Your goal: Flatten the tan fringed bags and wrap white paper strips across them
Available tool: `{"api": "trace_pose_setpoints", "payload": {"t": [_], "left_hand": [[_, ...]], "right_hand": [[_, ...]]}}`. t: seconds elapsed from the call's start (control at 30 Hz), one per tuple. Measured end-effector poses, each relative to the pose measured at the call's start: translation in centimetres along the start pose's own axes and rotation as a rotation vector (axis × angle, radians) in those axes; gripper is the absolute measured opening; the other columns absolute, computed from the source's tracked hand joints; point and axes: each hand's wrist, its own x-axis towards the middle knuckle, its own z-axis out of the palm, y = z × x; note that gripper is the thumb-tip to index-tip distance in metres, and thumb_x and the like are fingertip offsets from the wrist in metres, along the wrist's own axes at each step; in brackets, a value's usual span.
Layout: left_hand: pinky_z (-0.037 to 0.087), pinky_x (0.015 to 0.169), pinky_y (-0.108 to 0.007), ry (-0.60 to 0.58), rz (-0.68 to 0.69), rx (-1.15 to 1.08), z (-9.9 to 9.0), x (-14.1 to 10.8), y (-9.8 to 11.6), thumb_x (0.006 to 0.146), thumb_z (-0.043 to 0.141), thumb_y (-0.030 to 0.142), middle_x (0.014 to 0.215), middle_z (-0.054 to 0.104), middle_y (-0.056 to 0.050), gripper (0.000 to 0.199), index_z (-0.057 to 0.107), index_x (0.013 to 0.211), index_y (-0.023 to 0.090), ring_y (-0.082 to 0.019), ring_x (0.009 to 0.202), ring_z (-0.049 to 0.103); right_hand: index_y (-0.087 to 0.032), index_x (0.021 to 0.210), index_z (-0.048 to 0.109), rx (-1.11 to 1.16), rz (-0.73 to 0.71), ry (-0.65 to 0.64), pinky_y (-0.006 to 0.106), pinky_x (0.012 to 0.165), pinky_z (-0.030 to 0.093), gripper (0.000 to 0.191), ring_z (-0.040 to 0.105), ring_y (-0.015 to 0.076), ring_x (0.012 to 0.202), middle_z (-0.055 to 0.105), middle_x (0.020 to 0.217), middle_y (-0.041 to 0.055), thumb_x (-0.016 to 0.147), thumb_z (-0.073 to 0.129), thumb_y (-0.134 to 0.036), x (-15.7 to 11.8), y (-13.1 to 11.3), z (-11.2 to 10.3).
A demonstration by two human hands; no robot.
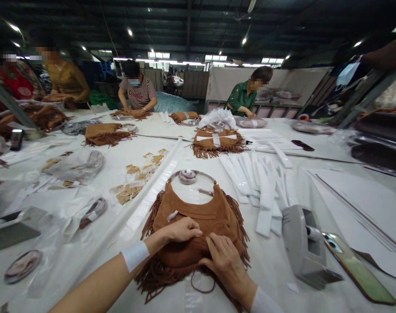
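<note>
A brown fringed handbag [188,208] lies flat on the white table, its curved handle pointing away from me. A wrapped coil [187,176] rests inside the handle loop. My left hand [183,229] is on the middle of the bag with its fingers curled together, pinching at the brown surface; what is between the fingertips is too small to tell. My right hand [224,256] lies on the bag's lower right part, thumb apart from the fingers. A thin brown strand loops below the bag's bottom edge.
Right of the bag are white strips [266,191], a grey tape dispenser [304,248] and a phone [361,269]. Tan tags [136,178] and a wrapped strap [94,212] lie left. Another fringed bag [217,141] is ahead. Several people work beyond.
</note>
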Motion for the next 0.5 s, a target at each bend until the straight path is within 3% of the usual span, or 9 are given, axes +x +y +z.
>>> {"api": "trace_pose_setpoints", "payload": {"t": [0.1,0.17,0.33,0.43,0.5], "left_hand": [[0.020,0.045,-0.023,-0.071,-0.022,-0.045,-0.4,0.3,-0.3,0.084,0.048,0.050,0.052,0.032,0.008,0.039,0.045,0.062,0.018,-0.007,0.048,0.025],[0.022,0.045,-0.022,-0.115,-0.032,-0.060,-0.6,0.5,-0.4,0.085,0.047,0.053,0.052,0.035,0.007,0.042,0.046,0.062,0.017,-0.007,0.049,0.027],[0.027,0.045,-0.020,-0.198,-0.026,-0.008,-0.8,1.3,-0.3,0.086,0.051,0.046,0.051,0.043,0.006,0.038,0.051,0.062,0.016,-0.007,0.047,0.033],[0.033,0.049,-0.019,-0.192,-0.005,0.069,-1.0,1.8,-0.8,0.090,0.045,0.034,0.056,0.051,0.005,0.029,0.056,0.071,0.015,-0.008,0.050,0.041],[0.037,0.052,-0.019,-0.159,0.012,0.152,-1.2,2.0,-1.4,0.093,0.040,0.030,0.062,0.058,0.003,0.026,0.057,0.078,0.016,-0.009,0.054,0.048]], "right_hand": [[-0.012,0.108,0.058,-0.070,0.053,-0.078,0.042,0.075,0.044,0.064,0.054,0.0260,0.083,0.063,0.097,0.0116,0.066,0.071,-0.058,0.6,-0.4,0.4],[-0.015,0.111,0.057,-0.081,0.026,-0.106,0.040,0.071,0.042,0.066,0.053,0.0245,0.078,0.062,0.093,0.0086,0.064,0.072,-0.058,1.1,-0.6,0.6],[-0.017,0.107,0.057,-0.038,-0.100,-0.116,0.038,0.070,0.041,0.044,0.053,0.0217,0.078,0.062,0.096,0.0075,0.079,0.065,-0.049,1.8,-1.4,0.6],[-0.014,0.113,0.055,-0.023,-0.100,-0.164,0.035,0.068,0.041,0.044,0.054,0.0207,0.077,0.063,0.092,0.0068,0.082,0.064,-0.043,2.3,-1.5,0.6],[-0.016,0.107,0.057,0.015,-0.109,-0.230,0.033,0.063,0.040,0.033,0.054,0.0193,0.073,0.062,0.086,0.0045,0.084,0.063,-0.039,2.7,-1.2,0.5]]}}
